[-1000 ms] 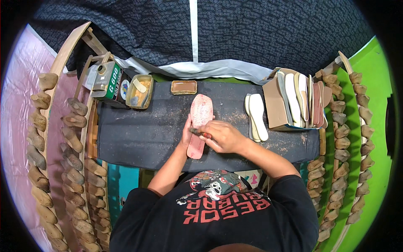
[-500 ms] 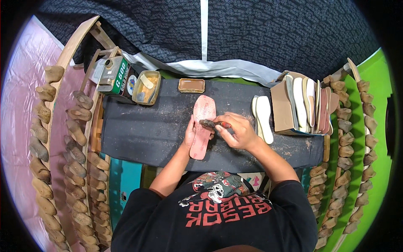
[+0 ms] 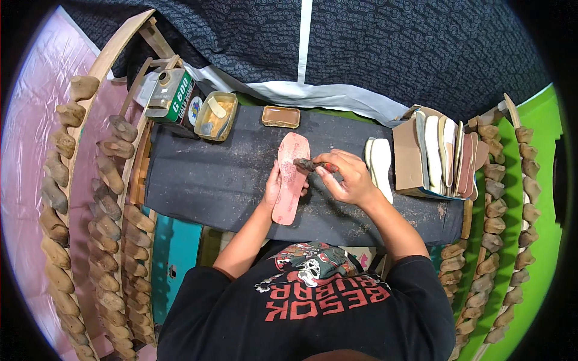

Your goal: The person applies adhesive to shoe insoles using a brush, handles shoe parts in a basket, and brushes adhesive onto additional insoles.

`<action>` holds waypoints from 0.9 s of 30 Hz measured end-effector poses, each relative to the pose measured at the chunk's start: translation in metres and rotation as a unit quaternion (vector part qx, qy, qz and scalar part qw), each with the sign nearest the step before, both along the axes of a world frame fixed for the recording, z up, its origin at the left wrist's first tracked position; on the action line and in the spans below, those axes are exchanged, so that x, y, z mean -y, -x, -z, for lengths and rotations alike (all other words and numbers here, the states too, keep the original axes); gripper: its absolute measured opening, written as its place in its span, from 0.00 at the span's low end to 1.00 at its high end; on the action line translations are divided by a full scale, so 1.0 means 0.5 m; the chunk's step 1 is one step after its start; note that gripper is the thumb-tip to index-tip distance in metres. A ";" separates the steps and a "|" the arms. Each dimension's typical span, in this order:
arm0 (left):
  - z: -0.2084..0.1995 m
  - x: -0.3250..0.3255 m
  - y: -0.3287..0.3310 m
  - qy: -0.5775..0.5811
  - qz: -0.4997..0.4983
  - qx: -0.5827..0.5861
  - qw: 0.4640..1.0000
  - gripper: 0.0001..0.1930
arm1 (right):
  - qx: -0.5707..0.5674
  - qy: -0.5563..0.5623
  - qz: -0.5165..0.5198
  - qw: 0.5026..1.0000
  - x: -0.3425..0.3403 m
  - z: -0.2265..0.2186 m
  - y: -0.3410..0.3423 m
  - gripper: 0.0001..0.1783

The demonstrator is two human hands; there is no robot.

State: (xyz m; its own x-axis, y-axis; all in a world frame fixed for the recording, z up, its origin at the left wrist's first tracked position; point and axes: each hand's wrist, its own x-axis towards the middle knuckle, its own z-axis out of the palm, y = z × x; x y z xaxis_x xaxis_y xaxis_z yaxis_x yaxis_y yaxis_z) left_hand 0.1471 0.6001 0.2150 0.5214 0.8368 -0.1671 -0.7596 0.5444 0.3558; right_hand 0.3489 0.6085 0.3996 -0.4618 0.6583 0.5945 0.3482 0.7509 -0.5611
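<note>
A pink insole board (image 3: 291,192) with dark specks and faint red print lies tilted in my left hand (image 3: 273,186). My left fingers wrap under it, and some tips show at its right edge. In my right hand (image 3: 351,179) is a glue brush (image 3: 324,165) with a reddish handle and a dark, clumped head. The brush head sits over the right part of the insole board's upper half; whether it presses on the surface, I cannot tell. To the right of my right hand lie white soles (image 3: 380,168), partly overlapping.
A dark cloth covers the table (image 3: 198,180). Along the back stand a metal can (image 3: 174,99), a grimy tub (image 3: 215,117) and a small brown dish (image 3: 281,117). A cardboard box (image 3: 409,156) holds upright soles at right. Racks of wooden shoe lasts (image 3: 108,207) flank both sides.
The brush head has moved slightly right and upward across the insole board, and my right hand with it. My left hand keeps its hold. The whole view has shifted a little.
</note>
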 end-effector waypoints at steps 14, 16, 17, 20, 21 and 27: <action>-0.031 0.011 0.004 -0.028 -0.029 -0.038 0.998 0.41 | 0.012 -0.006 -0.024 1.000 0.016 -0.003 0.020 0.09; -0.033 0.012 0.003 -0.025 -0.037 -0.042 0.998 0.41 | 0.012 -0.006 -0.026 1.000 0.016 -0.004 0.021 0.09; -0.033 0.012 0.002 -0.030 -0.037 -0.038 0.998 0.41 | 0.011 -0.007 -0.026 1.000 0.015 -0.005 0.021 0.09; -0.032 0.014 0.000 -0.026 -0.047 -0.042 0.998 0.40 | 0.013 -0.004 -0.028 1.000 0.016 -0.007 0.021 0.09; -0.032 0.014 -0.001 -0.024 -0.056 -0.041 0.997 0.40 | 0.014 0.001 -0.026 1.000 0.016 -0.009 0.021 0.09; -0.039 0.015 0.001 -0.045 -0.052 -0.012 0.998 0.40 | 0.015 0.009 -0.065 0.998 0.026 -0.001 0.024 0.10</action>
State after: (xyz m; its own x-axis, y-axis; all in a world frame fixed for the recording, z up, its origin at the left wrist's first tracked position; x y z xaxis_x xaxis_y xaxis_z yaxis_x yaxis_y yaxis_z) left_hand 0.1466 0.5928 0.2347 0.4277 0.8983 -0.1009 -0.8006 0.4283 0.4190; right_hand 0.3367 0.5956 0.3999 -0.5621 0.6013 0.5678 0.2652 0.7814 -0.5649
